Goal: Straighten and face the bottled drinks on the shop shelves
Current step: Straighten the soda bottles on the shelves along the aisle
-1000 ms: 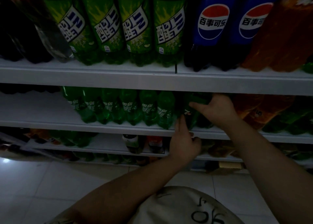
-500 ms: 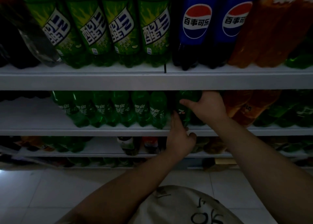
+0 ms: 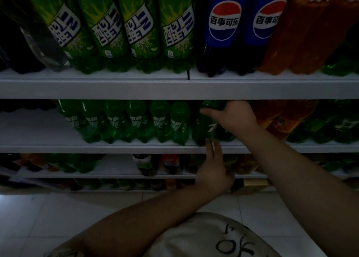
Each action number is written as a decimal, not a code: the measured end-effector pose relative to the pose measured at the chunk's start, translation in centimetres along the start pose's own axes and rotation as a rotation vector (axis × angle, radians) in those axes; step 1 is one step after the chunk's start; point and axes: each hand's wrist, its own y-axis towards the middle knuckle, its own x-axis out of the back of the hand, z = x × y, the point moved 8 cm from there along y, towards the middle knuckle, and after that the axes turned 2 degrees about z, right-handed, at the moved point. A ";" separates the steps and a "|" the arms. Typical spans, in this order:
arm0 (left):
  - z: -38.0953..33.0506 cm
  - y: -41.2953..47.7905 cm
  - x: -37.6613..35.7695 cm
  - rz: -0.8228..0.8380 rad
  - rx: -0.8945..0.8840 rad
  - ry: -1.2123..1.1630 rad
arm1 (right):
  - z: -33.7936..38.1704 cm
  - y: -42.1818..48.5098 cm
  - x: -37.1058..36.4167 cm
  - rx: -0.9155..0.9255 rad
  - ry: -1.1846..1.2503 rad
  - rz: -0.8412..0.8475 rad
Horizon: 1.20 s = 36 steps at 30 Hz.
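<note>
A row of several small green bottles (image 3: 159, 120) stands on the middle shelf (image 3: 116, 149). At the row's right end my right hand (image 3: 236, 116) grips the upper part of one dark green bottle (image 3: 204, 128), thumb pointing left across it. My left hand (image 3: 213, 171) hangs just below that bottle in front of the shelf edge, its fingers straight and pointing up; the fingertips reach the bottle's base. Whether they touch it is unclear in the dim light.
The top shelf (image 3: 174, 89) carries large green bottles (image 3: 136, 29), two blue cola bottles (image 3: 225, 29) and orange bottles (image 3: 314, 29). Orange bottles (image 3: 279, 118) stand right of my right hand. Lower shelves hold mixed drinks (image 3: 143, 163). White floor tiles (image 3: 58, 218) lie below.
My left hand has dropped from the green bottle's lower body to below the shelf edge and its fingers have straightened. My right hand keeps its grip on the bottle's top.
</note>
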 end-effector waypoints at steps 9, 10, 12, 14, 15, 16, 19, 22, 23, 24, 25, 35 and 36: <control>0.3 0.9 -0.5 -0.014 0.078 0.062 | 0.3 -0.5 -0.7 -0.002 -0.048 -0.037; 0.5 0.9 -0.4 -0.026 0.091 0.053 | 0.3 -0.5 -0.8 -0.033 -0.064 -0.034; 0.5 0.9 -0.3 -0.032 0.104 0.012 | 0.6 -0.7 -1.0 -0.044 -0.089 -0.053; 0.4 1.1 -0.3 -0.042 0.092 -0.021 | 0.4 -1.8 -0.5 0.010 0.024 -0.133; 0.3 1.2 -0.2 -0.041 0.088 -0.029 | -0.2 -2.9 0.3 0.030 0.094 -0.215; 0.4 1.4 -0.1 -0.036 0.089 -0.036 | -1.3 -4.3 1.2 0.031 0.138 -0.326; 1.2 1.5 0.6 -0.054 0.112 -0.112 | -6.5 -8.4 2.9 -0.145 0.223 -0.546; 1.5 0.9 1.0 -0.086 0.123 -0.148 | -9.7 -8.2 0.4 -0.272 0.281 -0.321; 1.4 0.8 1.1 -0.108 0.122 -0.155 | -9.8 -7.8 -0.7 -0.272 0.282 -0.239; 1.4 0.6 1.4 -0.140 0.119 -0.157 | -9.7 -7.4 -1.5 -0.268 0.293 -0.190; 1.2 0.5 2.0 -0.181 0.111 -0.163 | -9.5 -7.0 -2.2 -0.272 0.315 -0.172; -1.6 2.2 3.6 -0.088 0.041 -0.499 | -10.3 -7.3 -3.8 -0.343 0.408 -0.252; -1.6 2.5 3.2 -0.055 0.078 -0.588 | -10.8 -7.6 -3.9 -0.362 0.450 -0.245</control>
